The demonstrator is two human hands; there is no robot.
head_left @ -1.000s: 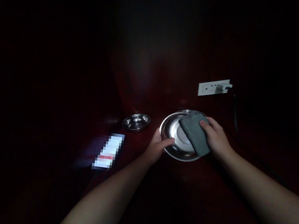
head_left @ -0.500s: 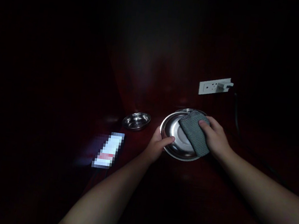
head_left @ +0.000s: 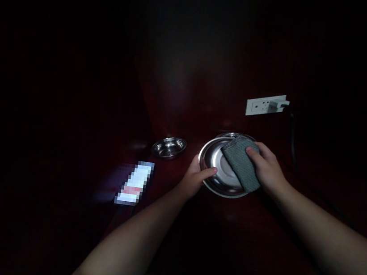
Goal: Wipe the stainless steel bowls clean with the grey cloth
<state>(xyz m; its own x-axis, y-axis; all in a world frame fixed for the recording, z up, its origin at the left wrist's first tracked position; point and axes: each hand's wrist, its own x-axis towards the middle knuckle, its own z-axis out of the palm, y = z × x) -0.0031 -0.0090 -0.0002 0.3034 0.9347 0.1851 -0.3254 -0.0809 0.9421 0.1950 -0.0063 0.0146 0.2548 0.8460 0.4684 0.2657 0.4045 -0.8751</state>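
A shiny metal bowl (head_left: 216,160) is tilted toward me, gripped at its left rim by my left hand (head_left: 196,177), thumb inside and fingers hidden behind. My right hand (head_left: 266,166) is closed on a grey-green cleaning cloth (head_left: 242,165) with a mesh-like far edge. The cloth lies over the right part of the bowl and its rim. Behind the held bowl, the rim of another metal bowl (head_left: 234,135) shows, mostly hidden. To the left, a smaller metal bowl (head_left: 169,148) rests on the dark red surface.
A lit, pixelated phone-like screen (head_left: 135,183) lies left of my left forearm. On the back wall is a white power socket (head_left: 265,105) with a plug in it, and a dark cable (head_left: 292,143) runs down to the right. The surroundings are very dark.
Both hands keep the same grip on the bowl and cloth. The whole view has shifted slightly; the bowl, cloth and socket appear a little farther right.
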